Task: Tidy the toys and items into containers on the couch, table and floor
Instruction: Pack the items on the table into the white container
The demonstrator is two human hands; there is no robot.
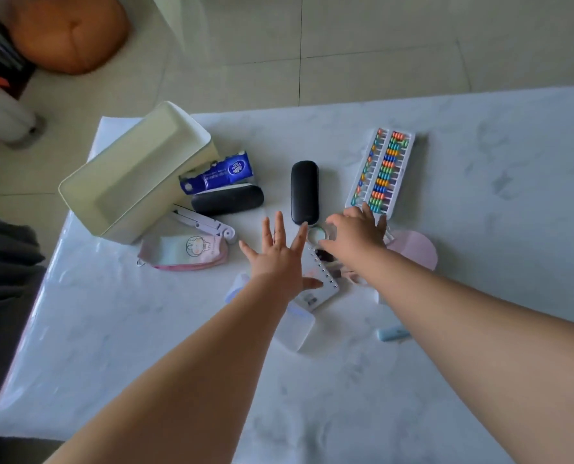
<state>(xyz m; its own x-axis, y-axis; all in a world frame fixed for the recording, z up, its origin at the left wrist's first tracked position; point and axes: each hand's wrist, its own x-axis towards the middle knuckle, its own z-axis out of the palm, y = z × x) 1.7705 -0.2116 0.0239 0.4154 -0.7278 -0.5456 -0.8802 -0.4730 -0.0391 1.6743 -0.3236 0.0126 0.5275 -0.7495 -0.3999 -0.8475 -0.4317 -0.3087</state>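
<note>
Hands were mid-gather: your left hand [275, 259] hovered spread over the spiral notebook [319, 279], your right hand [356, 234] curled loosely toward the small round mirror [316, 235]. Next you probably needed firm grips, then the tipped bin [128, 175].

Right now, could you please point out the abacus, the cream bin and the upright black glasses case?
abacus [381, 170]: head view, on its coloured beads.
cream bin [135, 182]: head view, on its outer side wall.
upright black glasses case [304, 192]: head view, on its lid's middle.
</note>
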